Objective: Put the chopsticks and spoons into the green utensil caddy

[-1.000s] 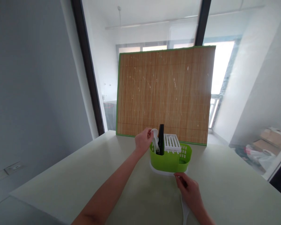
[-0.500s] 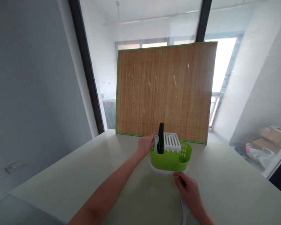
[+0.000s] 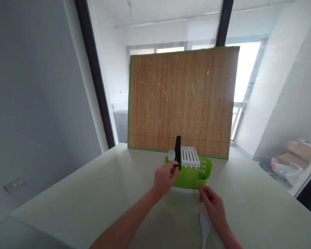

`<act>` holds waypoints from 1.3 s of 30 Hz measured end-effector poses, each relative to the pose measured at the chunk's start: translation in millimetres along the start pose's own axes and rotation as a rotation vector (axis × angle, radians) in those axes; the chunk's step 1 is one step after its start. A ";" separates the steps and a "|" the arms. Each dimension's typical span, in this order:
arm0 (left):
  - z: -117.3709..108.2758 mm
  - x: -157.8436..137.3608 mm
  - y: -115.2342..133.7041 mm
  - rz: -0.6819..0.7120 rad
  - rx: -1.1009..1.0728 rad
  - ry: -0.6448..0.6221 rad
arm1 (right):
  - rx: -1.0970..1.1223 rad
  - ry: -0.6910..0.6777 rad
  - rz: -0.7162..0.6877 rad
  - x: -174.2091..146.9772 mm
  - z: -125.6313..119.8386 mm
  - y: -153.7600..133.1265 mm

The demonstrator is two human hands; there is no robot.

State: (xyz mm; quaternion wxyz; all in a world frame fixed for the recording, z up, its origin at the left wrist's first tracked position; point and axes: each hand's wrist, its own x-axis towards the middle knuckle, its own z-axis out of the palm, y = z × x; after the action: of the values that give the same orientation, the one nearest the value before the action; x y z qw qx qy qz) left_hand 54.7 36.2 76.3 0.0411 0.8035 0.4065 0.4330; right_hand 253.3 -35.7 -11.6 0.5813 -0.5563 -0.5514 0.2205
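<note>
A green caddy [image 3: 188,178] with a white base stands on the table, a white slatted rack [image 3: 190,156] on its top. Black handle-like pieces [image 3: 178,148] rise from its left compartment, beside the round white bowl of a spoon [image 3: 171,155]. My left hand [image 3: 164,177] is in front of that compartment, thumb and fingers pinched together against the lower black part; what lies between them is unclear. My right hand [image 3: 214,200] has its fingers curled together, tips by the caddy's front right base. Under it, a white rice paddle [image 3: 205,224] lies on the table.
Behind the caddy a bamboo mat [image 3: 182,103] with green edging stands upright against the glass. The pale table [image 3: 114,193] spreads to both sides. A grey wall with a socket [image 3: 14,185] is at left; cardboard boxes [image 3: 303,150] sit at far right.
My left hand has moved from the caddy's left rim, beside the spoon, toward me and slightly right. My right hand has shifted a little right and up, uncovering more of the rice paddle.
</note>
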 end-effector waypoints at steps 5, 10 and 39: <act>47.2 -60.4 36.3 -0.008 -0.168 -0.483 | 0.196 0.086 0.160 4.8 -6.8 1.5; 75.2 -69.4 46.5 -0.119 -0.135 -0.725 | 0.305 0.122 0.256 5.2 -6.8 1.4; 81.5 -81.1 35.4 -0.202 -0.260 -0.679 | 0.254 0.035 0.260 1.8 1.9 5.9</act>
State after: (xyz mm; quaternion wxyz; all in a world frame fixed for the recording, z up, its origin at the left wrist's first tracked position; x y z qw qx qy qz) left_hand 112.1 -19.9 -13.3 0.3177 0.8452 0.3884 0.1839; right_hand 254.2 -31.7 -16.6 0.6229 -0.5487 -0.4323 0.3522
